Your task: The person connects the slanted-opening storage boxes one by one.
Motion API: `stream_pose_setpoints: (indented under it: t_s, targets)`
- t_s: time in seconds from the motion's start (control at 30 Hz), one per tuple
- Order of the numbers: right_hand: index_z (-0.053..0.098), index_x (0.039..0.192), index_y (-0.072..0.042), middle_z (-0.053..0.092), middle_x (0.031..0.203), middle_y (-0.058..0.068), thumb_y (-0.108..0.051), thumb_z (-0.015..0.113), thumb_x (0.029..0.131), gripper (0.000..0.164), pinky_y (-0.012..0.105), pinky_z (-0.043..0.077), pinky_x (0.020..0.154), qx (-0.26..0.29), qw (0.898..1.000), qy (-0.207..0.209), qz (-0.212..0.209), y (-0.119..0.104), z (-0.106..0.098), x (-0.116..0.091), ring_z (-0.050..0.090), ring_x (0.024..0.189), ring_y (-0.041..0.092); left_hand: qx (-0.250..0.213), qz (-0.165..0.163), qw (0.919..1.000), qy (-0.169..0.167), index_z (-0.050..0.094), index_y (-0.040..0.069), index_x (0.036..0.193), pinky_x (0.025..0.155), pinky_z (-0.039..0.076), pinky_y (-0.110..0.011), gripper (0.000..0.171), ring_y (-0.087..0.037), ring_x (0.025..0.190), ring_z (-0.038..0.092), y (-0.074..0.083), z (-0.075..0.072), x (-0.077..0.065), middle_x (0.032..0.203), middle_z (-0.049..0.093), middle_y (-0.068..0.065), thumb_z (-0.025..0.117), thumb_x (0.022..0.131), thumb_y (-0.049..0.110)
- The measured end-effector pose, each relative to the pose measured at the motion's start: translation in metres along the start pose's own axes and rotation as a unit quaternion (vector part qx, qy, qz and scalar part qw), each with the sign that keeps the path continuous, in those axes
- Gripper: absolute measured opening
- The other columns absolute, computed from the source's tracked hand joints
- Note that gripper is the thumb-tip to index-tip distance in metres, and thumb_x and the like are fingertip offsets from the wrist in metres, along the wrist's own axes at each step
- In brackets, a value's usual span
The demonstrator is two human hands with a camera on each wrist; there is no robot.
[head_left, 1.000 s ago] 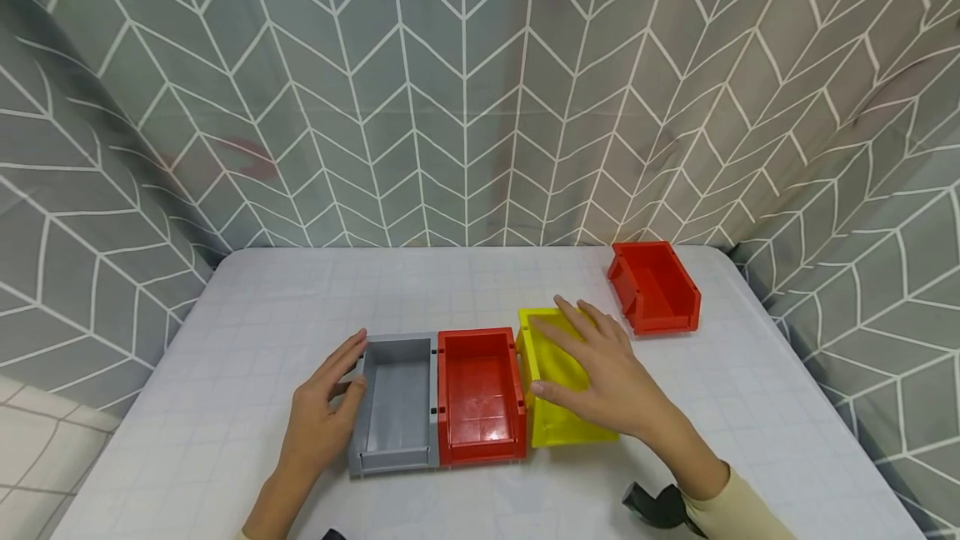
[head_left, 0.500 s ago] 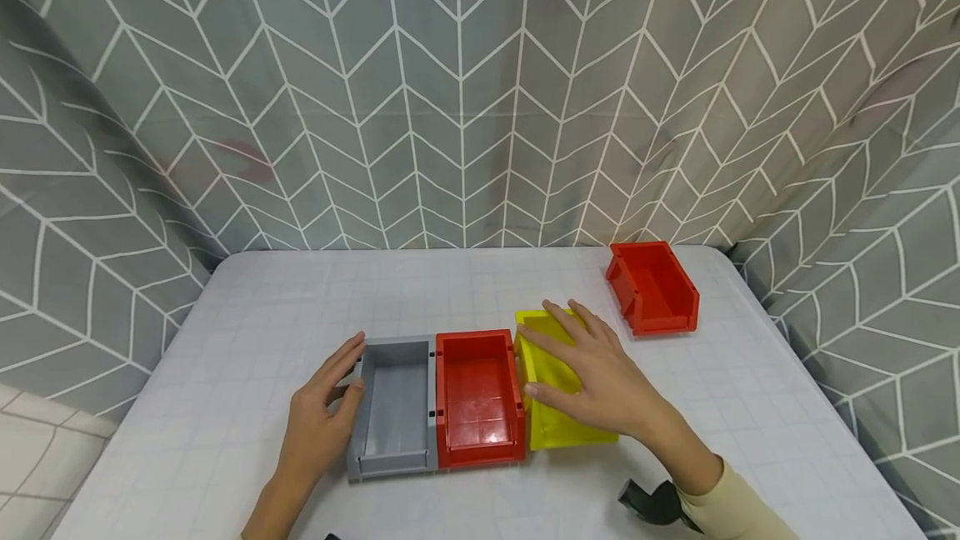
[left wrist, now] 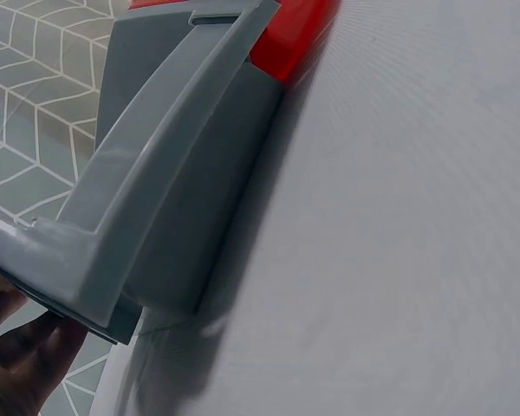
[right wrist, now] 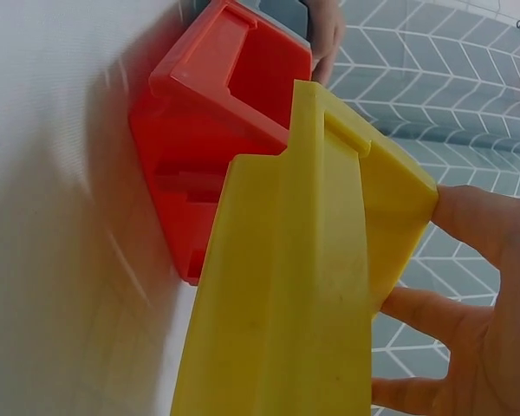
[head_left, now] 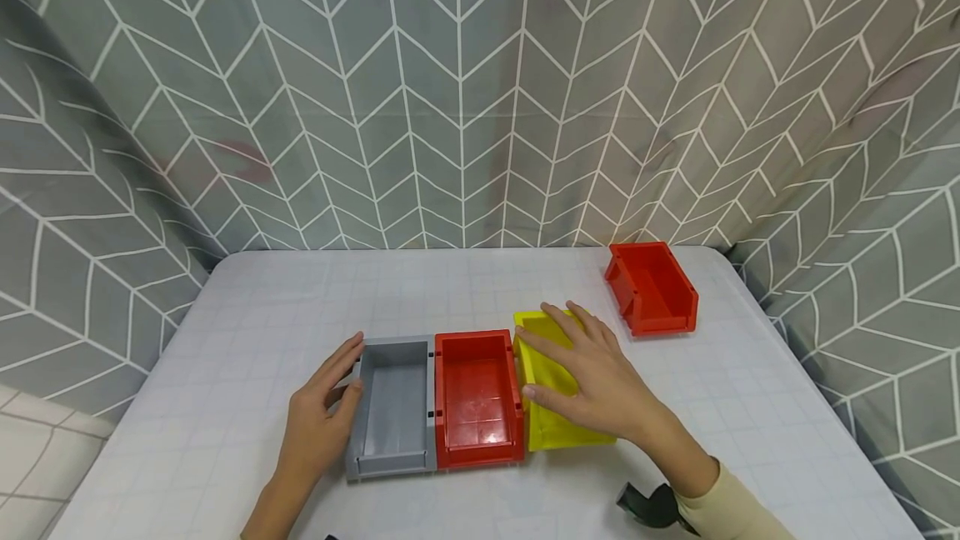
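Note:
A grey bin [head_left: 397, 407], a red bin [head_left: 480, 398] and a yellow bin [head_left: 551, 369] stand side by side on the table. My left hand [head_left: 322, 415] touches the grey bin's left side with fairly straight fingers. In the left wrist view its fingers [left wrist: 35, 351] lie against the bin's underside near a rim corner. Spread over the yellow bin, my right hand [head_left: 600, 373] has its thumb at the left rim and fingertips at the left and far rims. The right wrist view shows straight fingers [right wrist: 425, 312] touching the bin's edge. Part of the yellow bin is hidden under that hand.
Another red bin [head_left: 656, 290] stands at the back right of the white table [head_left: 300, 298]. Patterned grey curtains [head_left: 465, 107] enclose the back and sides. A black curved object [head_left: 651, 507] is beside the right sleeve [head_left: 731, 502].

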State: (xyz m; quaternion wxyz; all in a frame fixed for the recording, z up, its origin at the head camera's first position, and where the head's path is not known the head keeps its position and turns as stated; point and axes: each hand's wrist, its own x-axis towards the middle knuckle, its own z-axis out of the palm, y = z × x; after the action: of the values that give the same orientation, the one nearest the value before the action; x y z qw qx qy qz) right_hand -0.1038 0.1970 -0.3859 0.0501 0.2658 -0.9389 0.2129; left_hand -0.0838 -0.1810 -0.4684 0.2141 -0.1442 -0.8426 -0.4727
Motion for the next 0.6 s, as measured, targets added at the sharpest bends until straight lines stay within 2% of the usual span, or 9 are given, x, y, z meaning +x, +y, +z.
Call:
stream_pose_setpoints:
  t_s: [0.3,0.6]
  targets:
    - [0.053,0.154,-0.034,0.031,0.166,0.008,-0.06,0.067,0.091,0.07,0.075,0.023,0.113,-0.012,1.0,-0.003,-0.001,-0.0024,-0.0003,0.0007,0.019,0.152,0.043,-0.009,0.0,1.0,0.003,0.057,0.008,0.149,0.088,0.054,-0.016,0.056,-0.013,0.129,0.057,-0.0009,0.0006,-0.0008,0.155,0.052,-0.006,0.06,0.097,-0.012]
    - [0.054,0.154,-0.032,0.033,0.165,0.01,-0.061,0.066,0.092,0.069,0.076,0.025,0.112,-0.015,1.0,-0.004,-0.009,-0.001,0.0023,0.0006,0.019,0.152,0.043,-0.011,-0.005,0.9999,0.005,0.058,0.007,0.149,0.089,0.054,-0.016,0.055,-0.016,0.129,0.058,0.0012,0.001,-0.0003,0.154,0.052,-0.009,0.06,0.097,-0.012]
